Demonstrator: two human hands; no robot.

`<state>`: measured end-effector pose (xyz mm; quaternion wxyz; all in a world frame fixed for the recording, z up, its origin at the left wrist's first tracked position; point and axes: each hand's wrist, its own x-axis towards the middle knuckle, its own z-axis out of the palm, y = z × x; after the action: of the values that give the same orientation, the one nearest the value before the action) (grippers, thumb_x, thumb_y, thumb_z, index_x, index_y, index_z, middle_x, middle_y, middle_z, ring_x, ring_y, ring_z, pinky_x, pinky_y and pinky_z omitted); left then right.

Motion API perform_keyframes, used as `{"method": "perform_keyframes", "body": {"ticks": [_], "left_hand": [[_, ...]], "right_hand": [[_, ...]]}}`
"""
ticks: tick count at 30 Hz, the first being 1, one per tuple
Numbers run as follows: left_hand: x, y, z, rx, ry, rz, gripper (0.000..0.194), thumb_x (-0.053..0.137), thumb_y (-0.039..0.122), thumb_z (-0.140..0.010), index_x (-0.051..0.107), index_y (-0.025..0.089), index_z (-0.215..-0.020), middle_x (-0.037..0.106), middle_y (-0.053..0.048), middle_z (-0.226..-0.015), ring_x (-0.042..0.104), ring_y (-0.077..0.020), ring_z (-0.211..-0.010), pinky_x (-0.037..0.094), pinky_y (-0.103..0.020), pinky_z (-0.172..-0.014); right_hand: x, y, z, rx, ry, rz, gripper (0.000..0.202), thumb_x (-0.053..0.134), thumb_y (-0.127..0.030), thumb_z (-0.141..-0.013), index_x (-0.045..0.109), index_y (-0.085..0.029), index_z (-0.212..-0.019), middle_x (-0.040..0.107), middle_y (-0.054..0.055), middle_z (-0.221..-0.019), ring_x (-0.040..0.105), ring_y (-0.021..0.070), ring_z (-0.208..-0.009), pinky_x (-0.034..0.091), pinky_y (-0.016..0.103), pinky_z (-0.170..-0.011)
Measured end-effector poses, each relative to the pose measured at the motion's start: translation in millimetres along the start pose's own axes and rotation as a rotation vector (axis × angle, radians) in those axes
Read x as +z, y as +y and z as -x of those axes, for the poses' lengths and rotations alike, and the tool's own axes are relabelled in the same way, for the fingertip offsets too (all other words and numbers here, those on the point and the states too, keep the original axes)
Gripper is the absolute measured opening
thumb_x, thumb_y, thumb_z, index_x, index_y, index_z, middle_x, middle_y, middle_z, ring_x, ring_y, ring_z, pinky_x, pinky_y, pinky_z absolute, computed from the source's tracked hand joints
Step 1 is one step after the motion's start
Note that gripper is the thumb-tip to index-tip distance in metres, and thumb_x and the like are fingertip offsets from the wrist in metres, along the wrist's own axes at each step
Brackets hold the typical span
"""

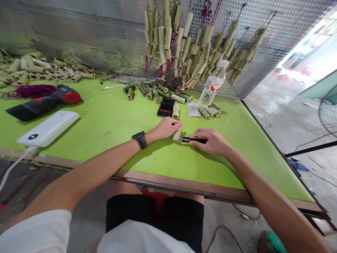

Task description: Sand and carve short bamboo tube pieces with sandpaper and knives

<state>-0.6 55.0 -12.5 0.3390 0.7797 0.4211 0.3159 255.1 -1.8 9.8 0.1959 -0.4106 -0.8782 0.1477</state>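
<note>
My left hand (167,128) grips a short pale bamboo tube (177,135) and holds it down on the green tabletop. Its fingers wrap over the tube's far part, so only the near end shows. From the right, my right hand (209,140) is closed round a black and yellow utility knife (196,140). The knife's blade is out and meets the near end of the tube; whether it cuts in is too small to tell. Just beyond my left hand another pale bamboo piece (176,111) stands beside a dark phone (165,108).
A water bottle (212,86) stands at the back right near several cut tubes (210,111) and a paper slip (193,109). Green tubes (149,90) lie at the back. A power bank (48,129) and a black-red power tool (44,102) lie left. Strung bamboo (184,45) hangs on the mesh.
</note>
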Motion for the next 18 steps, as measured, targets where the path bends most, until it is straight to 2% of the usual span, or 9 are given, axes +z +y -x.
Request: {"method": "perform_keyframes", "body": {"ticks": [6, 10, 18], "left_hand": [[0.5, 0, 1, 0.009, -0.029, -0.01, 0.056, 0.05, 0.059, -0.099, 0.029, 0.024, -0.061, 0.028, 0.004, -0.057, 0.025, -0.0129, -0.057, 0.016, -0.034, -0.06], [0.8, 1, 1, 0.012, -0.034, -0.022, 0.056, 0.05, 0.058, -0.1, 0.028, 0.024, -0.061, 0.027, 0.004, -0.058, 0.024, -0.0126, -0.057, 0.015, -0.034, -0.06], [1.6, 0, 1, 0.01, -0.012, -0.027, 0.059, 0.051, 0.058, -0.1, 0.029, 0.024, -0.058, 0.028, 0.004, -0.056, 0.026, -0.0124, -0.057, 0.016, -0.033, -0.06]], "right_hand": [[2, 6, -1, -0.014, 0.091, -0.083, 0.034, 0.069, -0.049, -0.104, 0.086, -0.02, -0.109, 0.082, 0.01, -0.099, 0.074, 0.021, -0.079, 0.053, 0.031, -0.072], [4, 11, -1, -0.049, 0.13, 0.004, 0.037, 0.066, -0.05, -0.106, 0.088, -0.021, -0.114, 0.081, 0.011, -0.105, 0.073, 0.021, -0.079, 0.053, 0.031, -0.072], [4, 10, 0, -0.163, -0.013, -0.095, 0.036, 0.065, -0.049, -0.108, 0.088, -0.022, -0.117, 0.08, 0.01, -0.097, 0.071, 0.0178, -0.073, 0.052, 0.03, -0.069]]}}
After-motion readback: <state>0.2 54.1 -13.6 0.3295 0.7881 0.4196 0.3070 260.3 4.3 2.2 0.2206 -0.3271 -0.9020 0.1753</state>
